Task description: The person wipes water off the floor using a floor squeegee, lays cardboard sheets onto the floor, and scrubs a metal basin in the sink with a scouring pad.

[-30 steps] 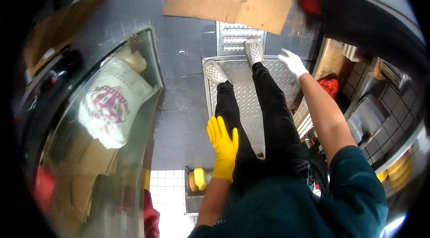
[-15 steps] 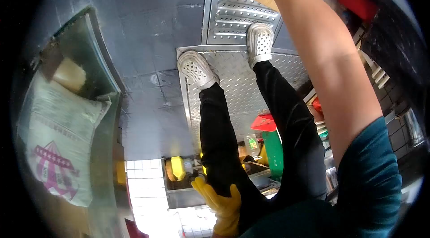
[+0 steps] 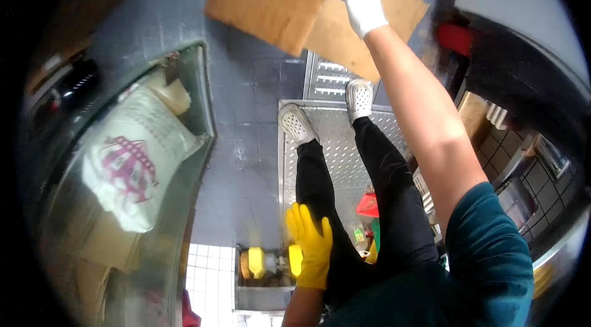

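Note:
My right hand (image 3: 360,1), in a white glove, is closed on the folded cardboard (image 3: 265,4) near its middle crease. One side of the cardboard is tilted up off the dark tiled floor (image 3: 240,173), and its lower edge overlaps the slotted metal grate (image 3: 329,78). My left hand (image 3: 311,244), in a yellow glove, is spread in front of my left thigh and holds nothing.
A white printed sack (image 3: 138,161) lies behind glass on the left. My feet stand on a patterned metal plate (image 3: 332,161). Below are a metal bin (image 3: 265,296) with yellow-topped items and a red object (image 3: 367,205). Shelving and a red item (image 3: 454,39) line the right.
My right hand has reached forward and taken hold of the cardboard, which has lifted and shifted toward me. My left hand stays near my thigh, still spread.

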The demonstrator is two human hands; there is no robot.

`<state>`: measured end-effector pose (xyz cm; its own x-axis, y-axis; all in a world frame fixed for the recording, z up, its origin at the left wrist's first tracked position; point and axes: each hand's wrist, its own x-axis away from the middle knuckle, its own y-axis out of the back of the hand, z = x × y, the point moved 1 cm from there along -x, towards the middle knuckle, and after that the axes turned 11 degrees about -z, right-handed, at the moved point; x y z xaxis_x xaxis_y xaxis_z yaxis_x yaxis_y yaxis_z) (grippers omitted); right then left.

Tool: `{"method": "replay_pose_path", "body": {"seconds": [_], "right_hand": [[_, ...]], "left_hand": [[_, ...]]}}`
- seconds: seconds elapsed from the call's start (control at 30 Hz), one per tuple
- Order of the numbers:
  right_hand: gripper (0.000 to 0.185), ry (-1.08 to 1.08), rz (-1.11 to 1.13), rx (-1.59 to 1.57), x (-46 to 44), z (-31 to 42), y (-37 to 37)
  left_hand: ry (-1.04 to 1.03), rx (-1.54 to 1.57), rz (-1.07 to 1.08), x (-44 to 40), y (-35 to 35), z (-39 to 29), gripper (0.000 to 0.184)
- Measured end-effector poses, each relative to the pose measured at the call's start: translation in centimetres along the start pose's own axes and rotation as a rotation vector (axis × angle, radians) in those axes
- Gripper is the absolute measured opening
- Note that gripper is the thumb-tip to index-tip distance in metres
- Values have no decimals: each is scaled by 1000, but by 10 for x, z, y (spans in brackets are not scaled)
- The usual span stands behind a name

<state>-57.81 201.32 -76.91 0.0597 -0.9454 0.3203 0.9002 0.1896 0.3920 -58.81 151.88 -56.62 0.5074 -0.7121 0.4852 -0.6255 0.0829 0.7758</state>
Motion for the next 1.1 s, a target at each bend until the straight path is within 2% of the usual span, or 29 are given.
{"method": "replay_pose_path", "body": {"seconds": [0.03, 0.07, 0.1, 0.13, 0.17, 0.2, 0.23, 0.27, 0.3, 0.33, 0.47, 0.5, 0.57, 0.63, 0.67, 0.73, 0.77, 0.8, 0.87, 0.93, 1.0, 1.1], "right_hand": [[28, -1, -3, 19, 13, 48, 17], [36, 78, -50, -99, 36, 98, 33], [37, 36, -38, 17, 63, 153, 52], [39, 324, -20, 310, 84, 186, 72], [38, 543, -16, 438, 111, 221, 83], [38, 749, -73, 396, 149, 276, 97], [18, 795, 50, 554, 188, 333, 115], [25, 882, 86, 680, 219, 364, 117], [33, 901, -14, 599, 251, 381, 115], [35, 705, 71, 641, 284, 414, 118], [36, 600, -34, 461, 397, 486, 124], [36, 651, -25, 450, 415, 497, 124], [36, 786, 115, 366, 448, 514, 131], [36, 967, 316, 323, 476, 525, 150], [34, 945, 350, 288, 487, 531, 169], [33, 906, 452, 227, 504, 537, 210], [33, 981, 399, 279, 505, 526, 225], [34, 1058, 339, 326, 497, 507, 237], [38, 838, 357, 369, 475, 466, 268], [30, 849, 326, 583, 461, 440, 313], [30, 840, 298, 517, 427, 367, 350], [31, 758, 329, 611, 421, 333, 399]], "left_hand": [[-29, 0, -18, 3, 5, -1, 79], [-13, 15, -34, 3, 9, -5, 79], [-1, 34, -46, 3, 16, -11, 79], [9, 55, -51, 6, 27, -20, 79], [-11, 28, -71, 6, 37, -29, 91], [8, 143, -180, 3, 61, -47, 95], [24, 261, -276, 3, 89, -67, 100], [41, 380, -361, 2, 116, -86, 104], [7, 494, -426, 0, 150, -104, 110], [-15, 605, -487, 6, 188, -126, 115], [-213, 657, -654, 50, 298, -168, 89], [-264, 599, -701, 69, 318, -171, 82], [-365, 438, -811, 109, 352, -172, 70], [-377, 297, -895, 145, 375, -161, 58], [-328, 268, -910, 165, 382, -150, 53], [-63, 439, -793, 210, 368, -77, 52], [16, 468, -896, 239, 385, -92, 45], [7, 468, -953, 264, 386, -82, 44], [71, 581, -1024, 318, 401, -95, 43], [122, 485, -1040, 375, 410, -107, 42], [220, 441, -965, 431, 421, -119, 38], [244, 412, -1064, 497, 427, -135, 33]]}}
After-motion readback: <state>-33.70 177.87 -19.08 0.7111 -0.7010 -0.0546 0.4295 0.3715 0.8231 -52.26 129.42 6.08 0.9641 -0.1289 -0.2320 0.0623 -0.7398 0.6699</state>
